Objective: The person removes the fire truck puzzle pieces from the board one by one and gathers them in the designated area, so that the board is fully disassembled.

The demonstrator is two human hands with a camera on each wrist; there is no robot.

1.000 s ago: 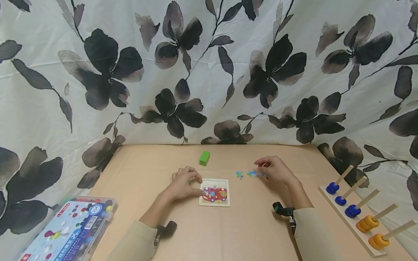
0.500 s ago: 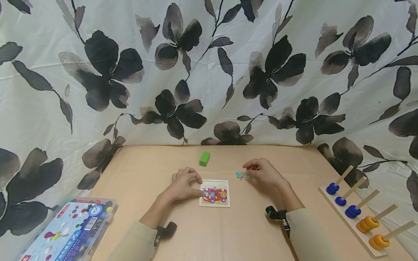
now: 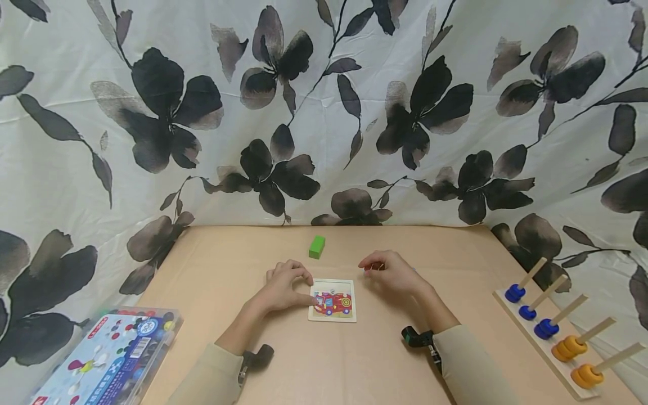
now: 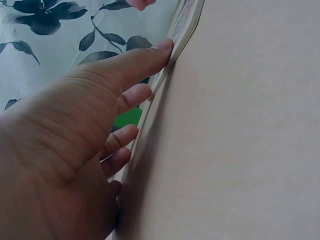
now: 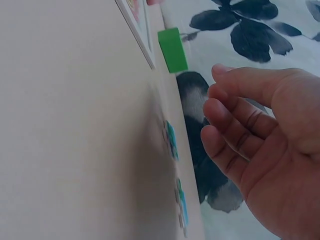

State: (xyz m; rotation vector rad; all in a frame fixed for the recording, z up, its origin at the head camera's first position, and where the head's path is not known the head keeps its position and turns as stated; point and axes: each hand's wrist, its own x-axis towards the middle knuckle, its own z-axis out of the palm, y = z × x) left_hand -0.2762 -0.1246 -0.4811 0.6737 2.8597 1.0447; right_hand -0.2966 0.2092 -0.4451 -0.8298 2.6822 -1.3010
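Leftward, toward the puzzle tray (image 3: pixel 344 286), the right hand (image 3: pixel 392 274) has shifted since the earlier frame, while the left hand (image 3: pixel 286 286) stays at the tray's left side. From the head view, the tray lies flat on the table (image 3: pixel 374 365) between the two hands, its vehicle picture (image 3: pixel 334 304) face up, presumably squared to the person for easy viewing; the green block (image 3: pixel 316 247) sits beyond it, the boxed kit (image 3: pixel 101 360) and the peg board (image 3: pixel 545 347) well apart at the sides, perhaps to leave working room in the middle. Seen from the left wrist, the thumb lies straight on the tray's rim with the other fingers parted beside the edge, a contact that seems meant to stop it sliding. On the right wrist's view, the fingers bend loosely, a narrow gap under the thumb, nothing visible between them; two puzzle pieces (image 5: pixel 172 141) lie near, apart from each other, likely making each easier to pinch singly.
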